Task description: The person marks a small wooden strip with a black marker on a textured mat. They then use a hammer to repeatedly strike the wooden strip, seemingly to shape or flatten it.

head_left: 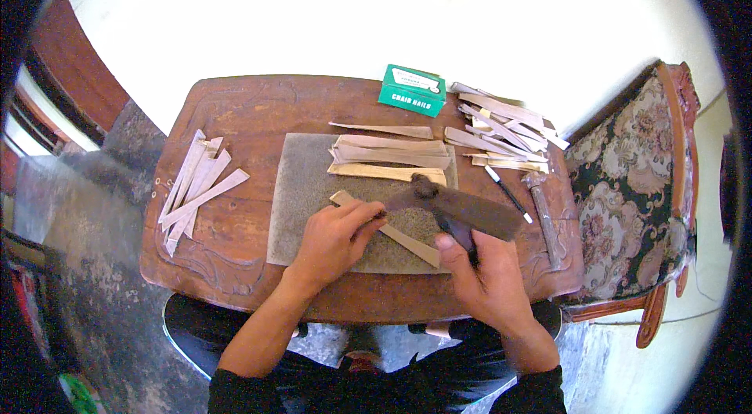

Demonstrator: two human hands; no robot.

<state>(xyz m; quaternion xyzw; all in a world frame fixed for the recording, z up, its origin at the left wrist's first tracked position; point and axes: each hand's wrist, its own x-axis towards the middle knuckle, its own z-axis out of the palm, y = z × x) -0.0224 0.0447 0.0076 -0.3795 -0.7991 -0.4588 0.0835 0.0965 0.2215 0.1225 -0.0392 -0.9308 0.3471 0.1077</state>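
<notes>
My left hand is closed on a thin wooden strip, which slants across a grey speckled slab. In my right hand is a dark brown broad-headed tool with a black handle, somewhat like a hatchet; its exact kind I cannot tell. Its head is above the slab, and its left tip comes close to my left fingers. Several wooden strips lie side by side along the slab's far part. Beyond them rests a single thin strip.
Loose strips lie in piles at the left and far right of the carved wooden table. A green box stands at the far edge. A black-and-white pen and a hammer lie right. A floral chair stands beside.
</notes>
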